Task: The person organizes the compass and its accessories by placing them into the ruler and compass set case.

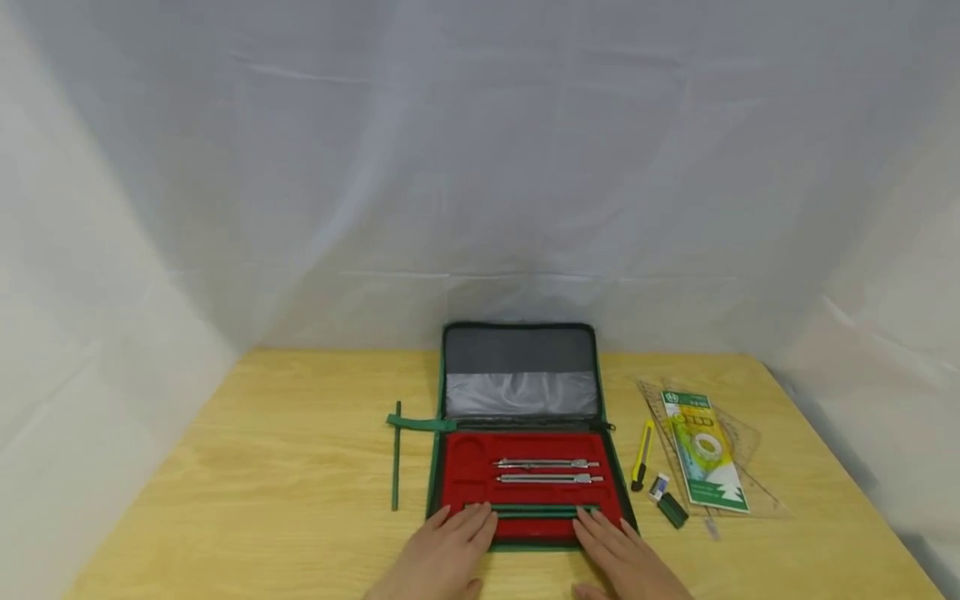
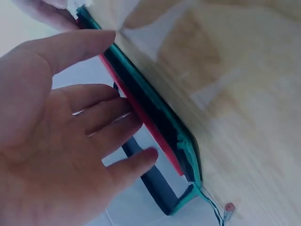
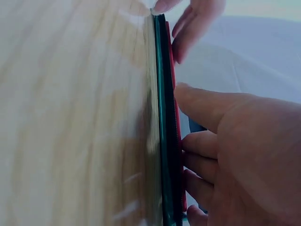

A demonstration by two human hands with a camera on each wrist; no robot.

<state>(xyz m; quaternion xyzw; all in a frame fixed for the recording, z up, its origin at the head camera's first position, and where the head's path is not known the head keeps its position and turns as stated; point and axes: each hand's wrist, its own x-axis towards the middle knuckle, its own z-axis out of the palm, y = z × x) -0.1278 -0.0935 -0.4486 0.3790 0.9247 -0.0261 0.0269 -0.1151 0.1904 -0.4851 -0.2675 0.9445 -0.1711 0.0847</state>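
Observation:
A zip case lies unfolded on the table, its red moulded tray [image 1: 474,468] nearer me and its grey-lined lid [image 1: 517,350] standing behind. Two dark green pencils [image 1: 534,509] lie side by side across the tray's near part. My left hand [image 1: 448,552] rests its fingertips at their left end, and my right hand [image 1: 628,560] touches the right end with fingers extended. Further back in the tray are two silver compass-like drawing instruments [image 1: 546,463]. In the wrist views, fingers of both hands reach over the red tray edge [image 2: 157,136]; their tips are partly hidden.
Left of the case lies another green pencil [image 1: 396,471] under a green strap [image 1: 422,424]. On the right are a yellow utility knife [image 1: 642,454], an eraser [image 1: 659,486], a dark green block [image 1: 672,510] and a printed packet [image 1: 703,450] over clear set squares [image 1: 761,498].

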